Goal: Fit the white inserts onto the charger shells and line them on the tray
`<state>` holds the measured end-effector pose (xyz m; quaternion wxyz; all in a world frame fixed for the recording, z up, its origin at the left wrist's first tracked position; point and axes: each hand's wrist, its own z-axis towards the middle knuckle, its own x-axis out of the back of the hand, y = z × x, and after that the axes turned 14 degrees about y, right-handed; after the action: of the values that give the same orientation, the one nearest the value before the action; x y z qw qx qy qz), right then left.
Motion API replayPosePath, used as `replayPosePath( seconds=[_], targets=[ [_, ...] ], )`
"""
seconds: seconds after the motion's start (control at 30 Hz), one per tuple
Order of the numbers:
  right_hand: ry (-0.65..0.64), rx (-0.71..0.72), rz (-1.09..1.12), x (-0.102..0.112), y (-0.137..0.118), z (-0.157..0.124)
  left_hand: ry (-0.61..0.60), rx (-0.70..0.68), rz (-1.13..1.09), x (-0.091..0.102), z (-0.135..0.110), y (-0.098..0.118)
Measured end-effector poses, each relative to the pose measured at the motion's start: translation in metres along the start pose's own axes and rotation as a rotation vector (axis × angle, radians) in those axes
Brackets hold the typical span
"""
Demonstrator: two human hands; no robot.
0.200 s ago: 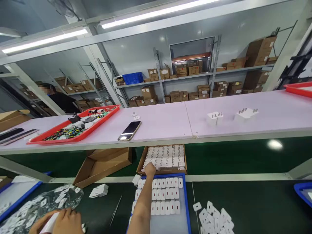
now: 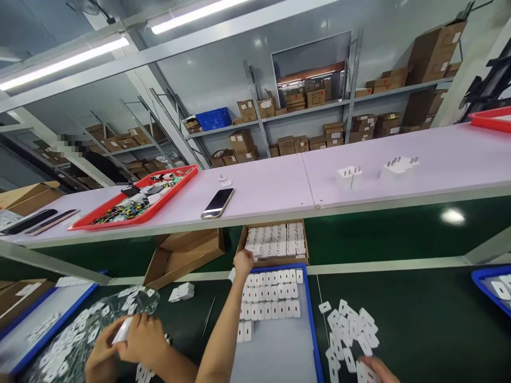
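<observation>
My left hand [image 2: 243, 262] reaches forward to the near left edge of a cardboard box [image 2: 306, 260] packed with white plug chargers. Its fingers are closed around a white plug charger [image 2: 258, 252], partly hidden. Below that arm lies a blue-rimmed tray [image 2: 310, 319] holding rows of white charger housings [image 2: 268, 309], each with a small dark red slot. My right hand [image 2: 379, 368] shows only in part at the bottom edge, with its fingers over a loose pile of white plastic covers [image 2: 343, 330]. Whether it grips one is unclear.
At left, a co-worker's two hands [image 2: 138, 335] hold a white piece above a clear bag [image 2: 88, 324] of white parts. Tweezers [image 2: 208, 316] lie between us. The shelf above carries a phone [image 2: 217, 203], a red tray [image 2: 175, 194] and chargers [image 2: 349, 177]. An open carton [image 2: 183, 258] leans below.
The view has tilted and shifted, so the tabletop shows more. My right hand has come into view at the pile. My left hand stays at the box's near left edge.
</observation>
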<state>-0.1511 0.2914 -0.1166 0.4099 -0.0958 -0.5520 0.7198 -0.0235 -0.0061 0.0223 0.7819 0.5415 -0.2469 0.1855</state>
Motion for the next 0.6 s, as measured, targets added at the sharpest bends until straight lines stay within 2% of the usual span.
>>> replayPosePath(
  seconds=[0.1, 0.17, 0.27, 0.33, 0.4, 0.5, 0.6],
  targets=[
    [0.012, -0.249, 0.12, 0.028, 0.011, -0.012, 0.053, 0.098, -0.145, -0.014, -0.014, 0.003],
    [-0.066, -0.388, 0.263, 0.038, 0.007, 0.0, 0.074, 0.164, -0.263, -0.014, -0.046, -0.001],
    [-0.195, -0.283, 0.375, 0.034, -0.019, 0.03, 0.053, 0.275, -0.501, -0.007, -0.126, -0.004],
    [-0.257, -0.098, 0.378, 0.025, -0.045, 0.046, 0.019, 0.361, -0.651, -0.006, -0.185, 0.001],
    [-0.314, 0.078, 0.377, 0.02, -0.07, 0.051, -0.008, 0.445, -0.777, -0.008, -0.232, 0.009],
    [-0.395, 0.225, 0.365, 0.024, -0.096, 0.043, -0.029, 0.546, -0.903, -0.002, -0.267, 0.014],
    [-0.489, 0.31, 0.223, 0.037, -0.109, 0.033, -0.045, 0.631, -0.946, 0.026, -0.273, 0.011]
  ],
)
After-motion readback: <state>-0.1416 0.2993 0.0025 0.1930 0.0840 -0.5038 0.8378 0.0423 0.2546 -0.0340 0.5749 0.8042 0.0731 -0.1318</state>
